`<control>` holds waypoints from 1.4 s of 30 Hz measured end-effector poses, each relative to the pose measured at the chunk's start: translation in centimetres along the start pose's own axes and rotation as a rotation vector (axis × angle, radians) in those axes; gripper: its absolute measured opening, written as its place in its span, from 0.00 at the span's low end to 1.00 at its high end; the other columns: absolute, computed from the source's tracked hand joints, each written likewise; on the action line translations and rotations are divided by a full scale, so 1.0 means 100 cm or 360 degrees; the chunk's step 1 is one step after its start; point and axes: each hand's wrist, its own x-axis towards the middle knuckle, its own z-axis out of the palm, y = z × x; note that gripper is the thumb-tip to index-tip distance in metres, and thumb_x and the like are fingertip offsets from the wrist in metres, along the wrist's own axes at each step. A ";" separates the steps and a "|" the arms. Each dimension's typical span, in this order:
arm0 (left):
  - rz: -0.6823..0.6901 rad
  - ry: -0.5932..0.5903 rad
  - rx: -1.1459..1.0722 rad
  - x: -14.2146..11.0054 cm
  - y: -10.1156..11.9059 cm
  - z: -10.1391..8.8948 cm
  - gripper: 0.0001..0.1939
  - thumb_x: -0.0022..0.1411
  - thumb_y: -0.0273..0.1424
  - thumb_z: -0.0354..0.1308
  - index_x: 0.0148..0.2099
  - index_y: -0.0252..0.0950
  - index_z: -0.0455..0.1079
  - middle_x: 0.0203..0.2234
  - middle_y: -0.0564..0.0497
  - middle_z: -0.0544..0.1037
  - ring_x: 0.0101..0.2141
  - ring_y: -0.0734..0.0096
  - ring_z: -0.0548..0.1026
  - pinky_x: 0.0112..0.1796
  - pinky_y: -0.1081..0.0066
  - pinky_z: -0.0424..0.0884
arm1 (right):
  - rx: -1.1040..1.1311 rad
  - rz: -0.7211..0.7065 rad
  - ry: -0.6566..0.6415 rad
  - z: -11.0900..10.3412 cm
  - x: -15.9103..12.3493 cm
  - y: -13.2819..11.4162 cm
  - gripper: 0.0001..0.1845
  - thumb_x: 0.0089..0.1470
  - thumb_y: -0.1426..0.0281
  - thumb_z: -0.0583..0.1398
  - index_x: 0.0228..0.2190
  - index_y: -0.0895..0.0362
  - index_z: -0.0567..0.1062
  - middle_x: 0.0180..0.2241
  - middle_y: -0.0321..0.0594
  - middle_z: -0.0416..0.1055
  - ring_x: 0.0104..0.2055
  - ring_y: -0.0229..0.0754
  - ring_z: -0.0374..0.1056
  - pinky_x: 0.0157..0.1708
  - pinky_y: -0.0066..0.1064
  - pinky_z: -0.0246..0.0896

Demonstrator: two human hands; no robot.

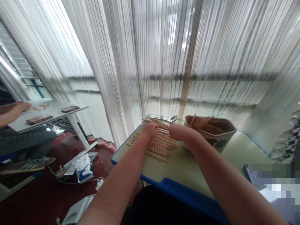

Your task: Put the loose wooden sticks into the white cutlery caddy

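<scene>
Many thin wooden chopsticks (159, 148) lie side by side in a loose row on the pale, blue-edged table (187, 168). My left hand (151, 129) is curled closed over the left part of the row's far side. Facing it, my right hand (178, 132) is bent inward and closed at the right ends. A few chopsticks span the gap between both hands; the fingertips are partly hidden. Just right of my right hand stands a brown divided utensil holder (223, 126), with more chopsticks (200, 121) leaning in one compartment.
A metal ladle (172, 119) lies at the table's far edge, before striped curtains (164, 62). A dark flat object (253, 178) sits at the right, partly blurred out. Leftward, another person's hand (21, 107) is over a white table (56, 109). Bags (83, 168) lie on the floor.
</scene>
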 end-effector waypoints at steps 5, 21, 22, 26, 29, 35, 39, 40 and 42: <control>0.0004 0.0139 -0.0074 -0.001 0.003 -0.004 0.13 0.58 0.28 0.47 0.39 0.35 0.72 0.37 0.45 0.76 0.40 0.65 0.73 0.43 0.68 0.66 | -0.0015 0.0111 0.0181 -0.035 -0.027 -0.002 0.12 0.46 0.75 0.54 0.28 0.63 0.78 0.27 0.50 0.74 0.28 0.42 0.69 0.27 0.29 0.58; 0.0092 -0.0092 -0.0166 0.016 0.094 0.009 0.16 0.53 0.22 0.47 0.43 0.36 0.70 0.33 0.44 0.77 0.35 0.63 0.74 0.37 0.67 0.66 | 0.0817 0.0498 0.2242 -0.097 -0.138 0.082 0.11 0.47 0.69 0.53 0.28 0.58 0.75 0.20 0.35 0.66 0.23 0.35 0.61 0.26 0.29 0.55; 0.0067 -0.0073 -0.0226 0.016 0.094 0.014 0.18 0.52 0.22 0.47 0.45 0.36 0.69 0.34 0.44 0.77 0.35 0.64 0.74 0.38 0.67 0.67 | 0.0788 0.0511 0.2266 -0.096 -0.136 0.083 0.11 0.47 0.69 0.53 0.28 0.58 0.75 0.20 0.35 0.66 0.23 0.35 0.61 0.27 0.29 0.56; 0.0159 0.0033 -0.0311 0.007 0.086 0.033 0.19 0.50 0.22 0.49 0.45 0.37 0.69 0.40 0.45 0.76 0.42 0.63 0.73 0.44 0.66 0.66 | 0.0717 0.0534 0.2104 -0.093 -0.125 0.086 0.11 0.46 0.69 0.53 0.27 0.58 0.75 0.22 0.37 0.69 0.26 0.36 0.63 0.29 0.29 0.56; 0.0207 -0.0014 -0.0361 -0.001 0.085 0.040 0.19 0.49 0.23 0.51 0.46 0.38 0.69 0.42 0.46 0.75 0.43 0.62 0.72 0.46 0.63 0.66 | 0.0693 0.0491 0.1790 -0.088 -0.116 0.087 0.11 0.47 0.70 0.53 0.27 0.58 0.76 0.23 0.38 0.70 0.27 0.36 0.64 0.30 0.29 0.55; 0.0138 -0.0144 -0.0838 -0.002 0.089 0.040 0.27 0.42 0.17 0.53 0.48 0.37 0.67 0.42 0.47 0.74 0.43 0.63 0.71 0.47 0.61 0.65 | 0.0561 0.0449 0.1038 -0.074 -0.098 0.089 0.10 0.46 0.72 0.55 0.24 0.58 0.77 0.23 0.40 0.72 0.25 0.35 0.63 0.27 0.27 0.52; -0.0048 -0.0356 -0.1575 -0.001 0.098 0.038 0.36 0.36 0.16 0.61 0.51 0.38 0.64 0.43 0.46 0.72 0.44 0.62 0.70 0.47 0.59 0.64 | 0.0520 0.0527 0.0888 -0.070 -0.092 0.089 0.10 0.45 0.72 0.56 0.27 0.58 0.78 0.27 0.42 0.74 0.27 0.35 0.64 0.27 0.27 0.52; -0.0050 -0.0430 -0.1737 -0.001 0.100 0.038 0.36 0.35 0.17 0.63 0.51 0.38 0.64 0.44 0.46 0.72 0.44 0.61 0.70 0.47 0.58 0.64 | 0.0517 0.0525 0.0852 -0.070 -0.091 0.089 0.10 0.45 0.72 0.56 0.27 0.58 0.78 0.27 0.42 0.74 0.28 0.36 0.65 0.27 0.27 0.52; -0.0011 -0.0574 -0.1984 -0.001 0.105 0.037 0.34 0.37 0.22 0.67 0.50 0.38 0.65 0.45 0.45 0.72 0.45 0.60 0.70 0.47 0.59 0.65 | 0.0520 0.0527 0.0802 -0.070 -0.092 0.089 0.10 0.45 0.72 0.56 0.28 0.58 0.78 0.27 0.42 0.74 0.27 0.36 0.65 0.27 0.27 0.52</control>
